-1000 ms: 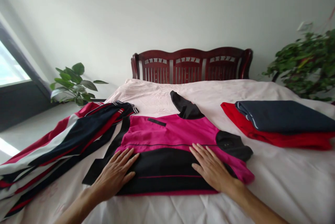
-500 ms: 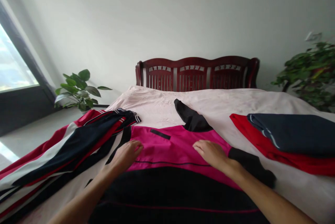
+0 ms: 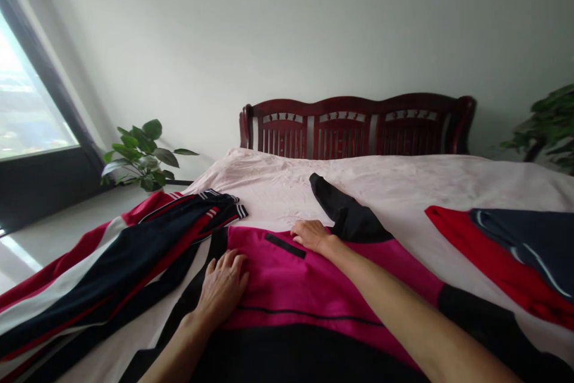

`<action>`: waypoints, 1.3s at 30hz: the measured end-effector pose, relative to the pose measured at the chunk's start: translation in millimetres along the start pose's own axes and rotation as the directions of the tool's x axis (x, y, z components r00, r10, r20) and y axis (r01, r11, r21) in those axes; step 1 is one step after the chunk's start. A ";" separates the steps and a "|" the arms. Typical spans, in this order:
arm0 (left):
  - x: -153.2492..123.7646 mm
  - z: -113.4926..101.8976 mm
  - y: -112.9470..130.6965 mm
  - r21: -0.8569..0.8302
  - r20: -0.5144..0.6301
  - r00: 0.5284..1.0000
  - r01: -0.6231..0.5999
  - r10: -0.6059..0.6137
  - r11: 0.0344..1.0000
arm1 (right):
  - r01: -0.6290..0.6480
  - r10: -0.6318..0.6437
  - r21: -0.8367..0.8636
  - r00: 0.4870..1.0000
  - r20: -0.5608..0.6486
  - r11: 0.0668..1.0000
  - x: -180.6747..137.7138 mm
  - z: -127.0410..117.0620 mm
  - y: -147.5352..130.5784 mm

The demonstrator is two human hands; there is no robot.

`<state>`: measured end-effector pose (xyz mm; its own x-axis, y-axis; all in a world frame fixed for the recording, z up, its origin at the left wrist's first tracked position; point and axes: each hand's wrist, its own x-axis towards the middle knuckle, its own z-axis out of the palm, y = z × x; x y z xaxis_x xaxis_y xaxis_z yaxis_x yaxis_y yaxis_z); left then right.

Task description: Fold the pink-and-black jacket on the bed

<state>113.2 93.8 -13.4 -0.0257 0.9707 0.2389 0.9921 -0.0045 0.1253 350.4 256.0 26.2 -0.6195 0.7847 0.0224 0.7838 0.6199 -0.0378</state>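
Head cam view: pink and black jacket [image 3: 314,287] is spread flat on the bed [image 3: 403,180], its far edge about mid-bed. Left hand [image 3: 222,287] rests flat and released on the jacket's left edge, right by the black sleeve [image 3: 197,287]. Right hand [image 3: 311,235] is curled over the jacket's far edge near the black hood [image 3: 347,215]; can't tell if it's actually pinching fabric. Striped tracksuit [image 3: 112,257] crowds the left side, folded red and navy clothes [image 3: 506,245] sit right. Bare sheet stretches to the wooden headboard [image 3: 354,126].
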 end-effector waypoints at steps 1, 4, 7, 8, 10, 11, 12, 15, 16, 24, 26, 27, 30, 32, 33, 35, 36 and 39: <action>0.8 1.2 0.6 0.013 0.007 1.000 0.007 -0.007 1.000 | 0.006 -0.006 -0.015 1.000 0.011 1.000 1.7 0.0 -1.2; 1.7 3.3 1.5 0.045 0.033 0.999 0.012 -0.013 0.999 | 0.016 -0.014 -0.050 0.999 0.046 0.999 5.3 -2.4 -5.1; 0.9 2.7 2.1 0.064 0.045 0.999 0.015 -0.018 0.998 | 0.000 0.004 -0.073 0.999 0.050 0.997 9.7 -4.8 -7.0; 0.7 2.4 2.4 0.069 0.046 0.999 0.019 -0.022 0.997 | -0.020 0.023 -0.079 0.999 0.038 0.997 11.7 -4.9 -6.2; 0.7 2.2 3.1 0.076 0.049 0.998 0.037 -0.041 0.996 | -0.084 0.083 -0.086 0.996 -0.005 0.993 16.0 -3.4 -2.5; 0.9 2.6 3.3 0.079 0.049 0.997 0.050 -0.054 0.996 | -0.126 0.124 -0.087 0.992 -0.029 0.988 18.2 -1.7 0.2; 1.3 3.3 3.4 0.082 0.046 0.996 0.067 -0.071 0.994 | -0.170 0.166 -0.085 0.985 -0.049 0.982 20.2 0.6 3.1; 2.2 6.3 3.3 0.089 0.027 0.992 0.119 -0.122 0.989 | -0.267 0.262 -0.065 0.962 -0.071 0.962 24.2 9.5 9.6; 2.3 7.3 3.5 0.090 0.023 0.991 0.131 -0.134 0.987 | -0.283 0.279 -0.055 0.958 -0.072 0.957 24.9 12.3 10.7; 1.8 6.4 0.3 -0.042 -0.023 0.974 0.226 -0.227 0.973 | -0.343 0.348 0.062 0.921 -0.172 0.937 26.9 14.4 17.6; 5.9 4.3 -10.1 -0.185 -0.084 0.953 0.271 -0.290 0.944 | -0.331 0.343 0.098 0.925 -0.165 0.939 24.5 15.1 23.1; 9.9 3.0 -17.2 -0.256 -0.120 0.935 0.296 -0.334 0.920 | -0.325 0.340 0.114 0.926 -0.163 0.939 22.4 15.8 26.2; 30.5 -2.7 -42.2 -0.398 -0.122 0.865 0.407 -0.487 0.822 | -0.292 0.313 0.143 0.937 -0.157 0.946 13.8 17.8 34.5; 48.8 -7.0 -56.5 -0.427 -0.046 0.835 0.479 -0.548 0.767 | -0.241 0.262 0.149 0.954 -0.145 0.959 8.3 17.8 37.4; 57.6 -8.8 -61.4 -0.430 -0.014 0.829 0.500 -0.559 0.752 | -0.211 0.231 0.148 0.963 -0.137 0.966 6.1 17.4 37.8; 71.6 -10.4 -65.7 -0.424 0.005 0.826 0.512 -0.563 0.747 | -0.161 0.177 0.141 0.977 -0.117 0.977 3.5 16.5 36.7; 75.8 -9.9 -65.0 -0.418 0.003 0.825 0.514 -0.565 0.749 | -0.143 0.158 0.133 0.982 -0.108 0.981 3.1 16.2 35.5; 77.3 -3.9 -56.1 -0.412 -0.037 0.832 0.493 -0.554 0.767 | -0.106 0.117 0.098 0.987 -0.111 0.990 4.1 16.7 30.3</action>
<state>55.1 168.2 1.7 -0.5756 0.8010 0.1645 0.6974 0.3758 0.6103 370.9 277.9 8.5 -0.5153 0.8473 0.1286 0.8369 0.5298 -0.1376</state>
